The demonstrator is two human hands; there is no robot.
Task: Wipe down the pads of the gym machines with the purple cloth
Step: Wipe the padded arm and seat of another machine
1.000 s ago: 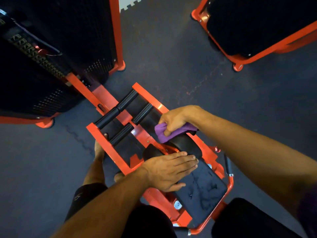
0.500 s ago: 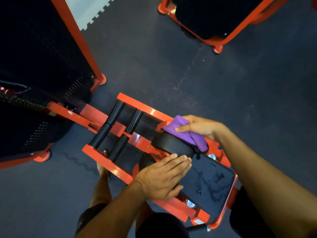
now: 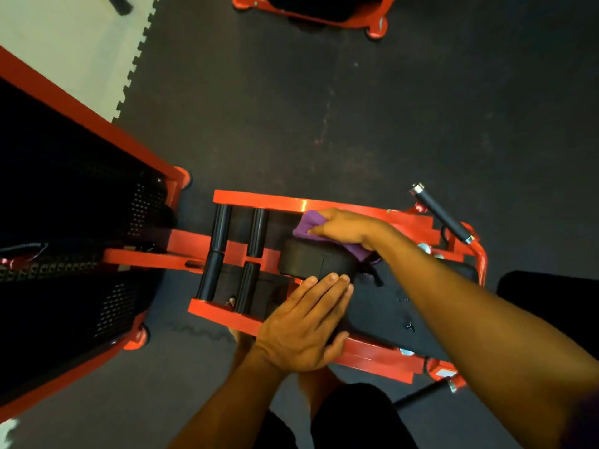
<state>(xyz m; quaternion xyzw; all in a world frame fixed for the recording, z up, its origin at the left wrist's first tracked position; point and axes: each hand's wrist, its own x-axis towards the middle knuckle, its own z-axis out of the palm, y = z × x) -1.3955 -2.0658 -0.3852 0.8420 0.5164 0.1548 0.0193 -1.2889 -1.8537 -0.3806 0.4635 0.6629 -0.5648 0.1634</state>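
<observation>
- The seat pad, nearest the person, is taken as the landmark; dark streaks are seen on it, perhaps damp from wiping, though the dim light leaves this uncertain.
- The left hand is laid flat on the seat pad's near-left corner, fingers straight and together, nothing held; their tips reach the roller pad.
- The roller pad sits just beyond the seat pad's front end, and it is judged to be the pad being wiped now.
- The purple cloth is pressed onto the roller pad's far side by the right hand, with fingers curled over it and cloth showing at both ends of the hand.
- The foot rollers, farther along the frame, are judged to be untouched so far.
- A second machine, well beyond the seat pad, is left to be done.
- Compared with the earlier frames, the cloth has been carried from the roller pad's top round to its far side; the left hand has stayed in place.
</observation>
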